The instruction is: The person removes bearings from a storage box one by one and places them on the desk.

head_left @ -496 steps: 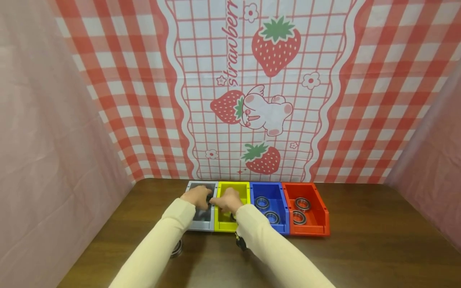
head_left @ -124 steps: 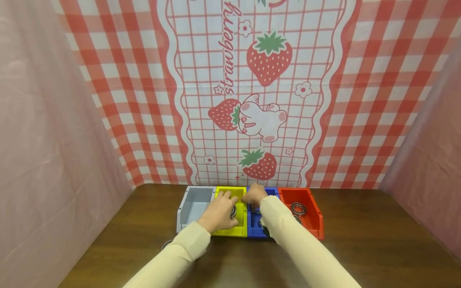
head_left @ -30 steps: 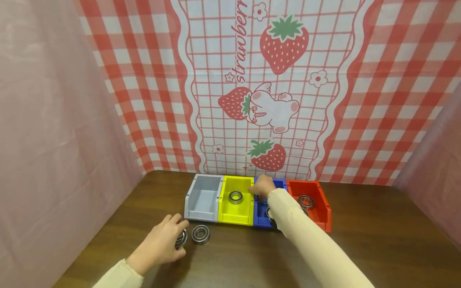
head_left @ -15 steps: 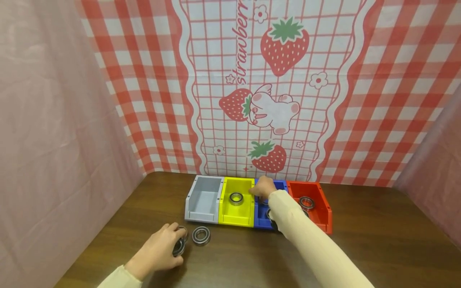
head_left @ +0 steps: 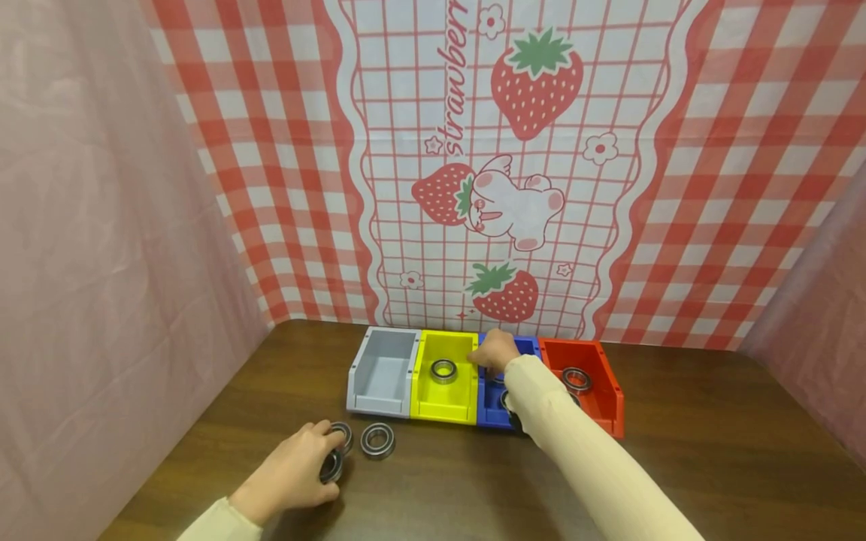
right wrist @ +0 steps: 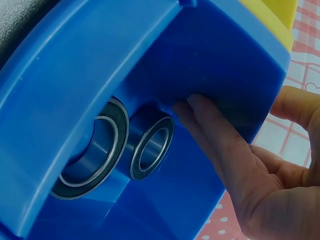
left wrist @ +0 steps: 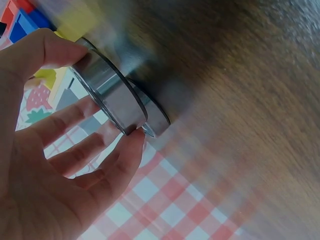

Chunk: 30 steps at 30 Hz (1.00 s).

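My left hand [head_left: 291, 467] pinches a steel ball bearing [left wrist: 107, 90] by its rim between thumb and fingertips, low over the table and tilted on edge. A second bearing [head_left: 342, 436] lies just beyond it, partly hidden by the fingers. Another bearing [head_left: 377, 441] lies flat to the right. My right hand [right wrist: 250, 170] reaches over the back rim of the blue bin [right wrist: 145, 15], fingers fairly straight inside and thumb outside at the rim. Two bearings, a larger one [right wrist: 117, 145] and a smaller one [right wrist: 154, 149], lie in that bin, apart from the fingertips.
Left of the blue bin stand a yellow bin [head_left: 443, 411] with one bearing [head_left: 443, 370] and a grey bin [head_left: 382, 376]. The red bin [head_left: 612, 383] at right holds bearings, one partly behind my sleeve. A checked strawberry cloth [head_left: 271, 188] hangs behind the table [head_left: 683, 436].
My left hand has gone from the yellow bin to the loose bearings at the table's front left, then drawn one slightly towards me. My right hand has stayed at the blue bin these last seconds.
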Tool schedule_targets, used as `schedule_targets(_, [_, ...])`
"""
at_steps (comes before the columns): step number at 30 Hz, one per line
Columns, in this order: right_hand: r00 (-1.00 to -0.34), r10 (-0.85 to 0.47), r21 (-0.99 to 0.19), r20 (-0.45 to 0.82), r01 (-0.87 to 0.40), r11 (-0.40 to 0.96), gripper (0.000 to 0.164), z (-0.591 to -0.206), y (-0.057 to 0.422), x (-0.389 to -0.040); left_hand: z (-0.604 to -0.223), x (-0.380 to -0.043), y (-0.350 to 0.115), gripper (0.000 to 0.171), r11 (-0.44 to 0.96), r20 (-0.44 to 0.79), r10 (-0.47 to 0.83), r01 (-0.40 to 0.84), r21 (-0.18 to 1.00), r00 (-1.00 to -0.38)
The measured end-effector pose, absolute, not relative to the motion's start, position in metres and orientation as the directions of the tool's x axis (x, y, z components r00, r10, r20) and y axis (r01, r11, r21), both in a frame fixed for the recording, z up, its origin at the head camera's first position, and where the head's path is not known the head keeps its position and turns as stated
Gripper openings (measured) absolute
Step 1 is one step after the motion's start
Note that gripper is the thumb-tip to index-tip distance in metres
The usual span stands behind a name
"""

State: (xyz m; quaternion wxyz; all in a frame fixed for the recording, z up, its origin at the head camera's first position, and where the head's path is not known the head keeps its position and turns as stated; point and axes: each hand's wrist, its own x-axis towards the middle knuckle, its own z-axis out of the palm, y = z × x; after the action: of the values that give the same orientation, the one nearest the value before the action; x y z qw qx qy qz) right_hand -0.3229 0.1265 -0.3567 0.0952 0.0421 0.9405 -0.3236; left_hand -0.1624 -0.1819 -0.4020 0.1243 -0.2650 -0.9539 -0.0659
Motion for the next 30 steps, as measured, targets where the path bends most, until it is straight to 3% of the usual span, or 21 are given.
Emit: schedule_targets(30, [-0.978, 0.021, -0.625, -0.209, 0.15, 0.766, 0.031, -0.359, 0.127, -0.324, -0.409, -0.152, -0.197, 0.046, 0.828, 0.17, 0.519, 0.542, 0.144, -0.838])
